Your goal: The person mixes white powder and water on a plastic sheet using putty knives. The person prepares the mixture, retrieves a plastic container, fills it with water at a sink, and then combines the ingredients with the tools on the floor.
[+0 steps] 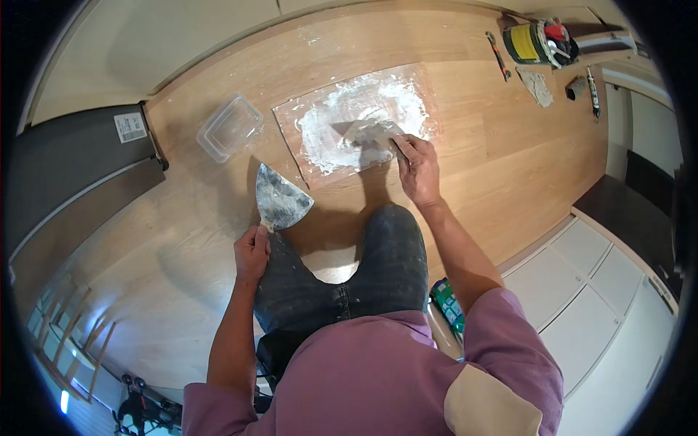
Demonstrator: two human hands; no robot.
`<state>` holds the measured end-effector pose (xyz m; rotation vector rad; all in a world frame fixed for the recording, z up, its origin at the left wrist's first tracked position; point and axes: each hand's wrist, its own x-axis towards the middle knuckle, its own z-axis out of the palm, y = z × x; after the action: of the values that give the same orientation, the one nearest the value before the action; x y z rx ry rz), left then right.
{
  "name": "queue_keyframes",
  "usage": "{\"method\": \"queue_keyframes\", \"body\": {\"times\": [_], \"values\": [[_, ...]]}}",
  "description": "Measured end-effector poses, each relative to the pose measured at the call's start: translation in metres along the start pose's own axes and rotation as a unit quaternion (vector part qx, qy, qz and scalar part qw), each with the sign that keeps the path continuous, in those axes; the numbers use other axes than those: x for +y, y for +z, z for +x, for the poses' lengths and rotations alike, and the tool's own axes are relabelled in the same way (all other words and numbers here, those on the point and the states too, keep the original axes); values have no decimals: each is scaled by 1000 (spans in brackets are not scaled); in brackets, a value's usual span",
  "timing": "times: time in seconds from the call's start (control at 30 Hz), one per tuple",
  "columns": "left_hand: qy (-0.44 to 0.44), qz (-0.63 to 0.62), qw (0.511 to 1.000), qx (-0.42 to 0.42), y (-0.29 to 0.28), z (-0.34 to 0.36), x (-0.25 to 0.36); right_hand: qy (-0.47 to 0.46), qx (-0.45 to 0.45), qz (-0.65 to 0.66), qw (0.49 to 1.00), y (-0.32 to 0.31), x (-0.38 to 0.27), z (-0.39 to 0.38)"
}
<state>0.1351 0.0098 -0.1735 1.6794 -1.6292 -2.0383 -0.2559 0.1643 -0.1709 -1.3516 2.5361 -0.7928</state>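
My left hand (251, 254) is closed around the handle of a wide putty knife (282, 200). Its fan-shaped blade points up and away, smeared grey and white, above my left knee. My right hand (419, 168) pinches a smaller flat scraper (378, 134), its blade over the right half of a thin board (309, 168) on the floor. Thick white putty (323, 138) is spread unevenly across that board, with a greyer patch around the scraper. My fingers hide the scraper's near end. Left of the board lies a clear plastic tub (230, 128) with white smears.
At the far right stand a yellow-labelled bucket (527, 43) of tools, a red and black tool (498, 57), a rag (536, 87) and a narrow tube (593, 93). White cabinets (560, 291) border the right, a dark appliance (80, 167) the left. A green package (447, 305) lies beside my right hip.
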Motion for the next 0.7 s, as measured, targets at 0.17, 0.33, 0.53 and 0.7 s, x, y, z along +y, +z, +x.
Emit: {"method": "queue_keyframes", "body": {"times": [0.17, 0.33, 0.53, 0.7], "values": [[7, 11, 1000, -1, 4, -1, 1, 380, 63, 351, 853, 28, -5, -39], [23, 27, 999, -3, 3, -3, -3, 518, 119, 683, 501, 75, -54, -67], [29, 38, 999, -4, 3, -1, -5, 576, 194, 703, 369, 169, -85, -91], [23, 17, 1000, 6, -4, -4, -8, 557, 243, 677, 415, 159, -57, -33]]}}
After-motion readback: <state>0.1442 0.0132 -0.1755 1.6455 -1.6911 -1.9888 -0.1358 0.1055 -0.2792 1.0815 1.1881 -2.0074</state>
